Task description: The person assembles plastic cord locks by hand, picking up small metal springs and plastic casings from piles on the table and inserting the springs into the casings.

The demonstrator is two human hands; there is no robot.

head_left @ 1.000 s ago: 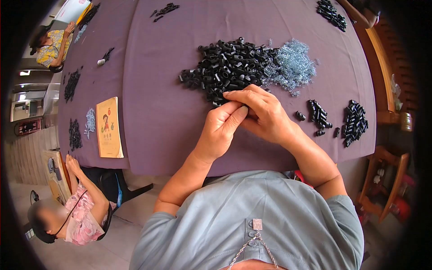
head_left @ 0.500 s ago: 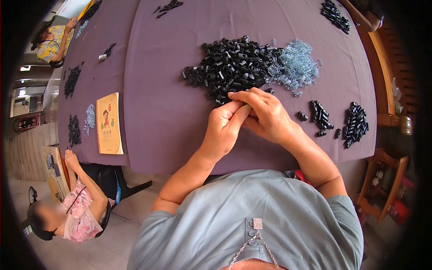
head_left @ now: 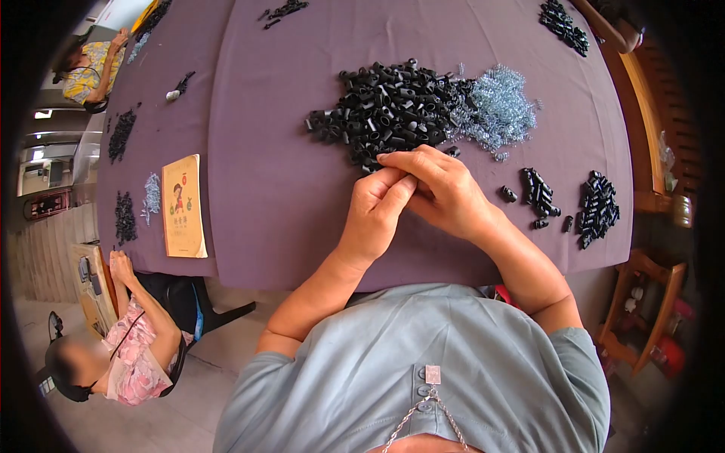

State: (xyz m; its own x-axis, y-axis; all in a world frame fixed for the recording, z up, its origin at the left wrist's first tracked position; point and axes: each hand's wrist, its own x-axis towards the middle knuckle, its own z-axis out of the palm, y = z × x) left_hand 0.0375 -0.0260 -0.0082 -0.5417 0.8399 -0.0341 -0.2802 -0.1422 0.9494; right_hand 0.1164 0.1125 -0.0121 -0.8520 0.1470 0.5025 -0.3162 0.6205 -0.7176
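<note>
My left hand [head_left: 375,211] and my right hand [head_left: 447,189] meet over the near side of a heap of short black tubes [head_left: 385,106]. Both are closed, with fingertips pressed together; whatever they hold is hidden between them. Against the heap's right side lies a pile of small clear-blue springs [head_left: 502,109]. To the right of my right hand are a small group of black cylindrical pieces [head_left: 538,192] and a stacked pile of similar pieces [head_left: 598,210]. A few single ones lie loose beside them.
A yellowish booklet [head_left: 183,208] lies on the purple tablecloth [head_left: 272,204] to the left. Further left are more black parts [head_left: 124,219] and springs [head_left: 151,198]. One person [head_left: 128,332] sits at lower left, another [head_left: 91,72] at upper left. A wooden stool [head_left: 642,309] stands at right.
My hands stay joined in nearly the same place, with only a slight shift of the fingers. The piles before me look the same.
</note>
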